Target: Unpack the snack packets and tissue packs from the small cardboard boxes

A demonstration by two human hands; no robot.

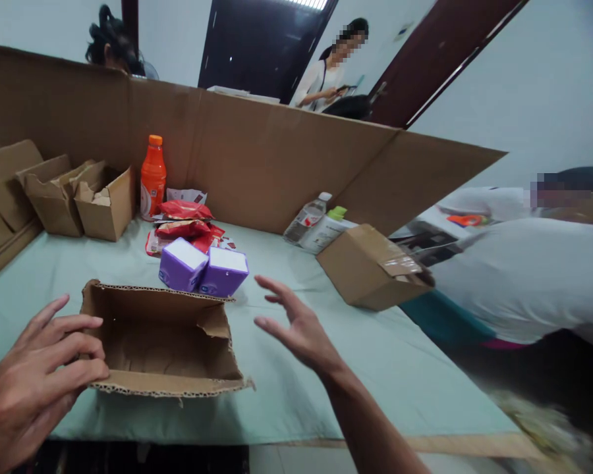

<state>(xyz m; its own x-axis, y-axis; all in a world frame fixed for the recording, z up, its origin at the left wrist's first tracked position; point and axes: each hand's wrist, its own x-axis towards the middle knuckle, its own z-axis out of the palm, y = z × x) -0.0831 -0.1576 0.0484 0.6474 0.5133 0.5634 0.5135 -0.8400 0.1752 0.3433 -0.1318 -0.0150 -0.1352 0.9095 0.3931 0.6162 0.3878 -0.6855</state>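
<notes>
OK, live at the pale green cloth-covered desk (296, 408): the open, rectangular brown cardboard box (153, 316) sits nr the front edge, L of centre, mouth up, torn flap at its R end. L hand (37, 388) is at the box's L end, fingers curled over the rim, prob. to steady it; can't tell if that grip truly pinches the wall, b/c the thumb is hidden. R hand (299, 332) hangs off the box's R side, grip spread wide, thumb apart from fingers, holding nothing.

Just behind the box, two purple blocky packs w/ white tops (182, 264) stand side by side, maybe parked there for easy reach. Behind those, shiny red plastic packets (182, 227) in a heap, at least 2; overlap spoils the exact count.

Far edge: a tall brown cardboard screen (286, 164), seemingly fencing things in. Nr it, 1 orange plastic bottle (153, 178), 1 clear plastic bottle w/ white cap (306, 220), 1 white bottle w/ green cap (326, 232). Far L corner: 2 small open brown cartons (106, 207), lined up, poss. to save room. R edge: 1 brown cardboard carton (363, 266), angled.
</notes>
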